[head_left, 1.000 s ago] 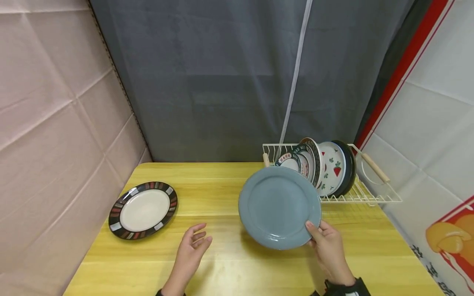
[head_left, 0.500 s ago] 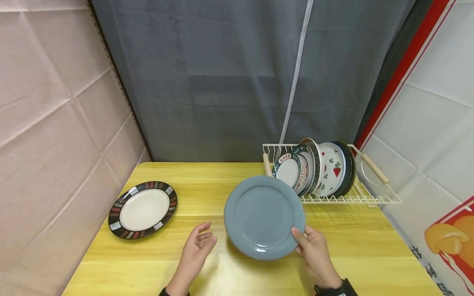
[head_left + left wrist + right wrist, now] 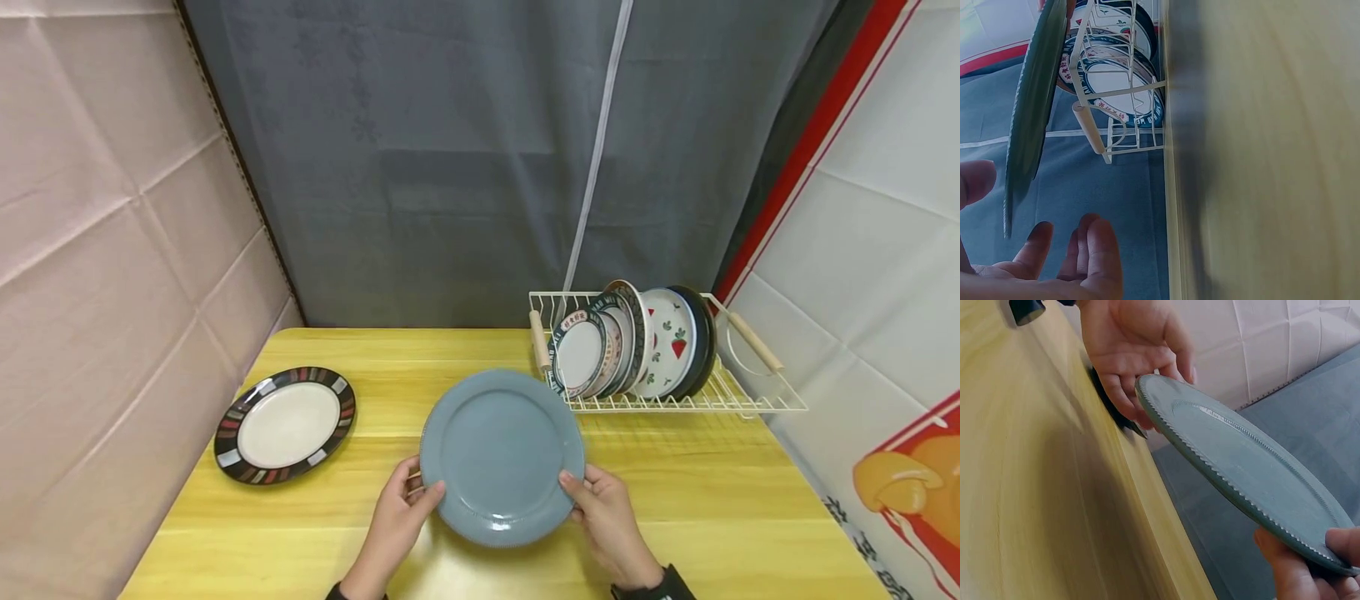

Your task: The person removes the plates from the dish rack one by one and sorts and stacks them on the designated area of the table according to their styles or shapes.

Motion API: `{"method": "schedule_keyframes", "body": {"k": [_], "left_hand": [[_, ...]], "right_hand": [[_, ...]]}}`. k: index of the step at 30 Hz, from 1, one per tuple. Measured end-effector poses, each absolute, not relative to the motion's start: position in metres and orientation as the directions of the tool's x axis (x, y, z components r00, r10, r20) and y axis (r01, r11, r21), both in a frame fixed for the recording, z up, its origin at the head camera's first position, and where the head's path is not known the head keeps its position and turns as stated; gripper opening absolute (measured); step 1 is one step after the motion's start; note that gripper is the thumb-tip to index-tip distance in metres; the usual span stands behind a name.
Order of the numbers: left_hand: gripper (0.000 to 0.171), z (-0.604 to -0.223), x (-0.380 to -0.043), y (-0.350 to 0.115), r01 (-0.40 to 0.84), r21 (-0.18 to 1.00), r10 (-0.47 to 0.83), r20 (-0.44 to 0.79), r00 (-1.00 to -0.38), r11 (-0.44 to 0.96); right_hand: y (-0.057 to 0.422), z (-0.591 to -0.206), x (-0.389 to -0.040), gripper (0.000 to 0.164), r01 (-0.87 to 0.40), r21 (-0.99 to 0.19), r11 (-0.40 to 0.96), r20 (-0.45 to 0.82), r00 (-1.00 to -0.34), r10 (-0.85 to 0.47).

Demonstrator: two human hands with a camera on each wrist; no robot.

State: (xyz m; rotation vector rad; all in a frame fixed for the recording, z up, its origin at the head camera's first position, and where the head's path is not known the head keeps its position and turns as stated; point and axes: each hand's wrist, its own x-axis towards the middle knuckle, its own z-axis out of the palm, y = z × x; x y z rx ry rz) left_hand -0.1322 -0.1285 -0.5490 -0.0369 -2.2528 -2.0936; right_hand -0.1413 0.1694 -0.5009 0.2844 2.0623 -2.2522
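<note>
A round blue-grey plate [image 3: 502, 454] with a beaded rim is held up above the wooden table. My right hand [image 3: 609, 521] pinches its right edge, thumb on the upper face and fingers beneath. At the opposite edge is my left hand [image 3: 397, 521], its thumb over the rim and its fingers below. In the left wrist view, gaps show between that thumb, the fingers and the plate [image 3: 1032, 106], so the left hand surrounds the rim without gripping it. The right wrist view shows the plate [image 3: 1241, 469] tilted between both hands.
A white wire dish rack [image 3: 675, 406] with wooden handles stands at the back right, several plates and bowls upright in it. An oval plate [image 3: 288, 425] with a dark patterned rim lies at the left of the table [image 3: 420, 375]. A grey curtain [image 3: 435, 167] hangs behind.
My right hand has brought the blue-grey plate left and nearer to me, away from the rack. The left hand has shifted slightly right, and its thumb now overlaps the plate's left rim.
</note>
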Motion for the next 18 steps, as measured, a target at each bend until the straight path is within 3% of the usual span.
{"method": "schedule_keyframes", "body": {"k": [8,18], "left_hand": [[0.062,-0.56,-0.132,-0.13,0.14,0.989,-0.007,0.141,-0.99,0.055],[0.06,-0.524,-0.122,-0.121,-0.047,0.996,-0.075,-0.041,-0.996,0.077]], "right_hand": [[0.164,-0.501,-0.14,0.036,0.198,-0.977,-0.08,-0.202,-0.979,0.043],[0.164,-0.507,-0.14,0.04,0.22,-0.971,-0.091,-0.22,-0.975,-0.007]]}}
